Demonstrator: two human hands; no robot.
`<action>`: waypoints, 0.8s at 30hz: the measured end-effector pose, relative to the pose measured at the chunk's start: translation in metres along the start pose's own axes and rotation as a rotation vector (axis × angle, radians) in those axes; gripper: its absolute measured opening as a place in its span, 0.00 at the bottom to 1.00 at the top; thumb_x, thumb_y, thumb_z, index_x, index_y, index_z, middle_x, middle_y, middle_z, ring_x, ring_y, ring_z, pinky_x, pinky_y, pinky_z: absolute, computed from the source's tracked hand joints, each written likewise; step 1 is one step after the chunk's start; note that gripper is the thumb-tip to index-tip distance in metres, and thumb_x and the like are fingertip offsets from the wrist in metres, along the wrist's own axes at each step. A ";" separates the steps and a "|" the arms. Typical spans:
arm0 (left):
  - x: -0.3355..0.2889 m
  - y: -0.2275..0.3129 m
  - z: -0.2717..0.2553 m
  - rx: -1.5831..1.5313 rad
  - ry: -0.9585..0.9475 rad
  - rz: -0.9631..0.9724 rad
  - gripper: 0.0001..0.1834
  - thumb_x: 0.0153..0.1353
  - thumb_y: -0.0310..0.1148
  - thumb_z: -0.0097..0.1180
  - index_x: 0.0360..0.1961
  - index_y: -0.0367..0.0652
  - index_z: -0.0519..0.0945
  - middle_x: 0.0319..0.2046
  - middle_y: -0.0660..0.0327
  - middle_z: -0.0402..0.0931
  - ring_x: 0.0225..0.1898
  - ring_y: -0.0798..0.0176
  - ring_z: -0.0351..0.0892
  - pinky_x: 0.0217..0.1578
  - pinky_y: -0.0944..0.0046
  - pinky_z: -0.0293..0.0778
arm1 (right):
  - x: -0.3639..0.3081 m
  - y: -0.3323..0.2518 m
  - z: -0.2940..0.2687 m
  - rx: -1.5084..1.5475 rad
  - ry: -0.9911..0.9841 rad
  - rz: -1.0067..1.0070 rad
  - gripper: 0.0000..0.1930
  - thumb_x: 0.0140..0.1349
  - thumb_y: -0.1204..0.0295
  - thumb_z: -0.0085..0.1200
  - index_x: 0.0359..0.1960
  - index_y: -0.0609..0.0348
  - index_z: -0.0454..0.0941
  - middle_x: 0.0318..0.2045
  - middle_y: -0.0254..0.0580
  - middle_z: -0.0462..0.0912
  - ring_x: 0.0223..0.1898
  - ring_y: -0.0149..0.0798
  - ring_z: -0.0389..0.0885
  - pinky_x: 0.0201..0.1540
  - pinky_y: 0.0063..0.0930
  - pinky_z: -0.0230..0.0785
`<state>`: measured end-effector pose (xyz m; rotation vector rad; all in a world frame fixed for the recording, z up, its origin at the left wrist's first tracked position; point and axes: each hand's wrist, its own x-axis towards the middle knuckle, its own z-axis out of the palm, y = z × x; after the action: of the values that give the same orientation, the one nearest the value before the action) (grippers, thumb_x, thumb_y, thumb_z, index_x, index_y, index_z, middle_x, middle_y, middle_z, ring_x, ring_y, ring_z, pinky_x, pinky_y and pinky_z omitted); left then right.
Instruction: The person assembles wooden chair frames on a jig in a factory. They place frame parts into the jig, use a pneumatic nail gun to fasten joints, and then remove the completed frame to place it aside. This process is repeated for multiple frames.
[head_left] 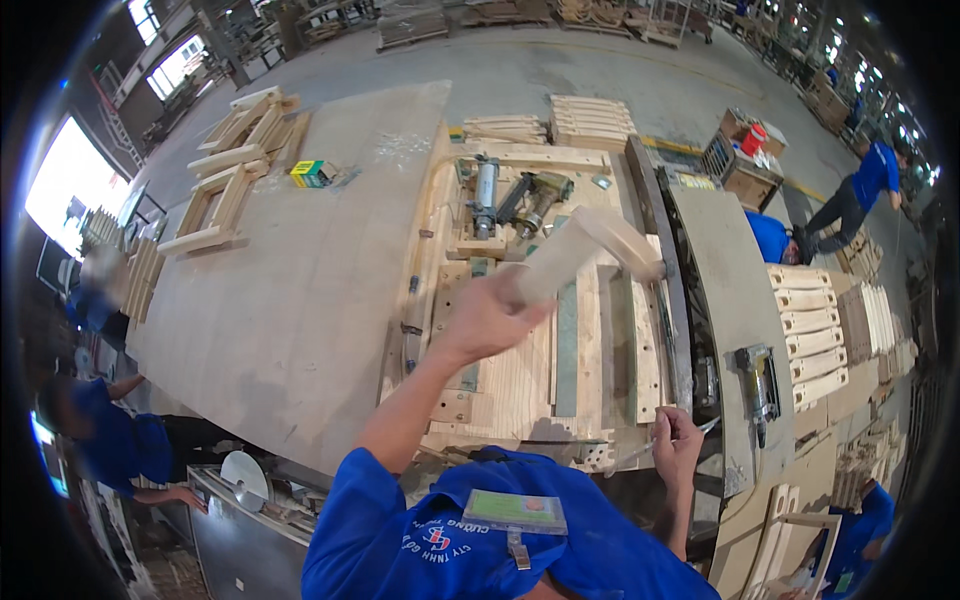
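My left hand (490,315) grips a pale, L-shaped piece (562,258), which looks like wood and is blurred by motion. It is raised over a wooden jig (510,390) with green strips, and its far end reaches toward the jig's right rail. My right hand (677,440) is curled near the jig's front right corner, beside a thin pale stick-like thing; what its fingers hold, if anything, I cannot make out. Behind the piece lie a silver pneumatic tool (486,195) and a nail gun (545,200).
A broad board table (300,330) on the left bears wooden frames (215,205) and a green-yellow box (312,174). Another air tool (760,385) lies on the right-hand board. Stacked wooden parts (812,335) stand beyond it. People in blue work at both sides.
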<state>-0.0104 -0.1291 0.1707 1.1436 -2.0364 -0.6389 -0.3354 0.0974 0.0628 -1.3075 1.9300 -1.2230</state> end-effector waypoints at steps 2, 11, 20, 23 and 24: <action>-0.021 -0.023 -0.044 -0.214 0.192 -0.191 0.18 0.69 0.45 0.67 0.50 0.41 0.86 0.33 0.54 0.87 0.34 0.54 0.88 0.35 0.55 0.81 | 0.003 -0.007 0.009 -0.002 -0.074 -0.066 0.09 0.76 0.72 0.59 0.47 0.67 0.85 0.26 0.31 0.82 0.29 0.22 0.79 0.31 0.21 0.70; -0.217 -0.095 -0.150 -1.200 0.901 -0.484 0.13 0.76 0.46 0.60 0.37 0.50 0.77 0.15 0.70 0.68 0.10 0.72 0.66 0.10 0.71 0.65 | -0.001 -0.025 0.053 -0.096 -0.353 -0.128 0.07 0.72 0.77 0.61 0.45 0.69 0.86 0.24 0.43 0.84 0.27 0.30 0.82 0.33 0.27 0.74; -0.337 -0.157 -0.178 -1.190 1.548 -0.635 0.21 0.73 0.57 0.61 0.29 0.58 0.73 0.12 0.72 0.63 0.11 0.70 0.63 0.13 0.67 0.59 | 0.008 -0.054 0.089 -0.170 -0.523 -0.203 0.08 0.73 0.75 0.60 0.46 0.68 0.86 0.26 0.42 0.85 0.25 0.30 0.81 0.30 0.28 0.73; -0.348 -0.185 -0.195 -1.221 1.577 -0.558 0.22 0.74 0.58 0.59 0.27 0.58 0.73 0.14 0.68 0.69 0.14 0.68 0.70 0.15 0.65 0.68 | 0.009 -0.058 0.098 -0.228 -0.535 -0.221 0.07 0.73 0.76 0.59 0.46 0.67 0.85 0.27 0.40 0.85 0.27 0.28 0.81 0.31 0.27 0.74; -0.349 -0.195 -0.202 -1.241 1.565 -0.517 0.23 0.74 0.58 0.57 0.25 0.58 0.73 0.16 0.65 0.72 0.16 0.67 0.74 0.17 0.65 0.73 | 0.008 -0.059 0.100 -0.236 -0.534 -0.217 0.07 0.73 0.75 0.59 0.46 0.67 0.85 0.27 0.40 0.85 0.27 0.29 0.81 0.31 0.27 0.74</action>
<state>0.3737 0.0645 0.0443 0.7851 0.0993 -0.6719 -0.2331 0.0423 0.0681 -1.7872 1.6020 -0.6460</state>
